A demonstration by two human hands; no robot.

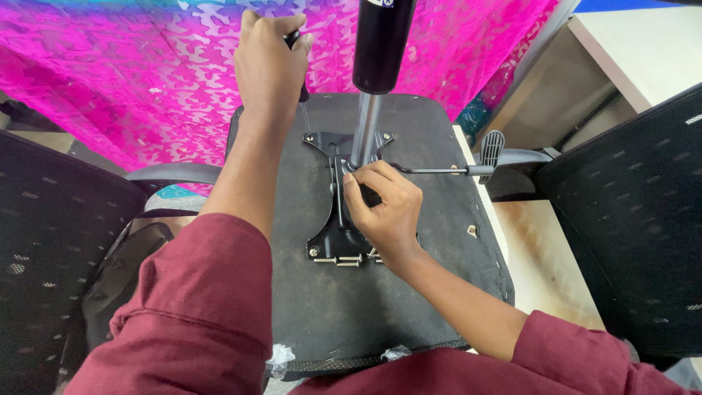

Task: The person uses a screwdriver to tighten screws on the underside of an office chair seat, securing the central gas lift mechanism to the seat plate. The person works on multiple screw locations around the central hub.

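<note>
— Listing item one: what does the left hand (pixel 269 62) hold?

— Left hand closed around a dark tool handle (pixel 300 69), raised over the far edge of the upturned chair seat (pixel 307 292); the thin shaft below the fist points down toward the mounting plate (pixel 336 227).

— Item two, the right hand (pixel 384 208)?

— Right hand bent at the middle of the seat underside, fingertips (pixel 351 179) pinched at the base of the gas cylinder (pixel 365 132), where the thin lever rod (pixel 431 171) joins the mechanism. What sits between the fingers is hidden, so I cannot tell if it grips anything.

— Item three, the seat itself?

— Black fabric underside facing up, lying on a pale worktop (pixel 545 263). Black metal mounting plate at its centre; cylinder standing upright from it, silver below, black above.

— Loose parts?

— Several bolts (pixel 344 260) lying side by side at the plate's near edge, just beside the right wrist.

— Surroundings?

— Lever rod ending in a grey paddle (pixel 491 150) toward the right edge; mesh chair backs (pixel 629 219) on both sides; pink patterned cloth (pixel 146 80) behind; maroon sleeves (pixel 197 314) on both arms.
</note>
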